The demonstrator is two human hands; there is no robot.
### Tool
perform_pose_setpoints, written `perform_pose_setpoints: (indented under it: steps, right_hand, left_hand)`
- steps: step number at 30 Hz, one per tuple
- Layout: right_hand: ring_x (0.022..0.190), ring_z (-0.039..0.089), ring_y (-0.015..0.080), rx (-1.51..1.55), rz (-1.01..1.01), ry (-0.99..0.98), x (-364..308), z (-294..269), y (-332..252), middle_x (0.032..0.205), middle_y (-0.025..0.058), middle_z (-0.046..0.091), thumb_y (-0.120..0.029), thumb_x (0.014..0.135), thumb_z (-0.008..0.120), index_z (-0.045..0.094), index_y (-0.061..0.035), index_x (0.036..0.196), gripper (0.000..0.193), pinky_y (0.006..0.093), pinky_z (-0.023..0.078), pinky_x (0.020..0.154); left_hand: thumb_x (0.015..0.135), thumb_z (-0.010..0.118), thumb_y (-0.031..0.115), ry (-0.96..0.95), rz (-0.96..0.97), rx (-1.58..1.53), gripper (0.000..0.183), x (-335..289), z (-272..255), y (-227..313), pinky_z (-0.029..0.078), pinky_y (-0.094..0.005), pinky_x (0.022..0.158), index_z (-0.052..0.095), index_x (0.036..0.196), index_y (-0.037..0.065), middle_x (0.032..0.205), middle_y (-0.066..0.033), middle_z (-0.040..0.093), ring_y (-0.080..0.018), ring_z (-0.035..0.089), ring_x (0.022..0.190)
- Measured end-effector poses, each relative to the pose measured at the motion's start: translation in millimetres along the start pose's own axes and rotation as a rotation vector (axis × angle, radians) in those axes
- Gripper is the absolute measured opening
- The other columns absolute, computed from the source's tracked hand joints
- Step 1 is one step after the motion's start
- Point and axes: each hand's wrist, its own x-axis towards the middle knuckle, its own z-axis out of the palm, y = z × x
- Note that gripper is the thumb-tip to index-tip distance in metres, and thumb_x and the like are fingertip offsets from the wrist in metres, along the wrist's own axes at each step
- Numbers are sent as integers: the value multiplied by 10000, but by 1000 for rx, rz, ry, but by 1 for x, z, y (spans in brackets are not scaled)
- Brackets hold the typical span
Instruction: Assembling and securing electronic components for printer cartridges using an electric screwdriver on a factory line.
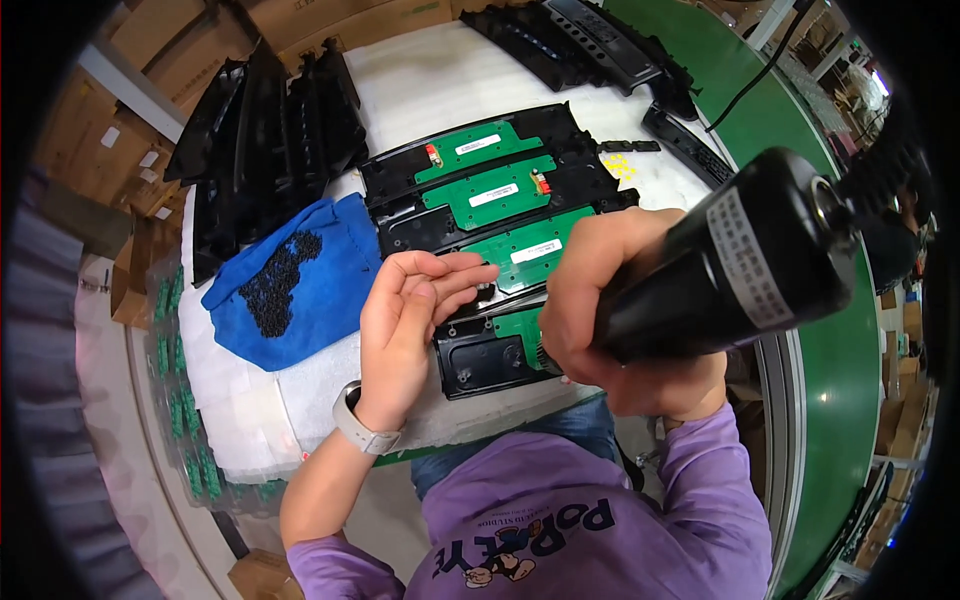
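Note:
My right hand (590,320) is wrapped round a thick black electric screwdriver (720,265), its tip pointing down at the nearest black plastic panel (480,365). The bit is mostly hidden behind the hand. A green circuit board (512,326) shows on that panel. Beside it, my left hand (405,310) hovers over the panels with its thumb and fingers drawn together; anything small between them cannot be made out. Farther away lie more black panels in a row with green boards (525,250), (490,195) bearing white labels.
Small black screws (275,285) are heaped on a blue cloth (340,250) at left. Black plastic housings (265,140) stack behind it, others (590,45) at far right. Yellow bits (620,167) dot the white foam (410,75). A black cable (765,70) crosses the green surface.

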Motion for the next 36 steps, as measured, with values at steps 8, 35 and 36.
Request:
perform_pose_setpoints:
  steps: [8, 35, 36]
  right_hand:
    - [403, 443, 98, 42, -40, 76, -1, 5, 1, 512, 22, 472, -272, 589, 843, 524, 9, 698, 439, 233, 338, 376]
    - [446, 539, 95, 331, -273, -250, 10, -40, 2, 636, -10, 567, -309, 818, 664, 459, -75, 929, 330, 264, 469, 468]
    - [475, 511, 106, 369, -325, -265, 10, -45, 0, 650, -2, 533, -327, 840, 623, 460, -59, 977, 342, 281, 450, 506]
  left_hand:
    - [981, 372, 192, 23, -62, -15, 197, 0, 2, 2, 486, -243, 652, 419, 1033, 8, 868, -151, 602, -213, 631, 753]
    - [932, 494, 121, -56, -113, 74, 106, -5, 3, 2, 393, -177, 476, 489, 971, 23, 733, -69, 615, -81, 560, 543]
    - [926, 503, 112, -78, -109, 92, 106, -5, 4, 3, 424, -189, 512, 489, 968, 15, 762, -81, 627, -108, 597, 604]
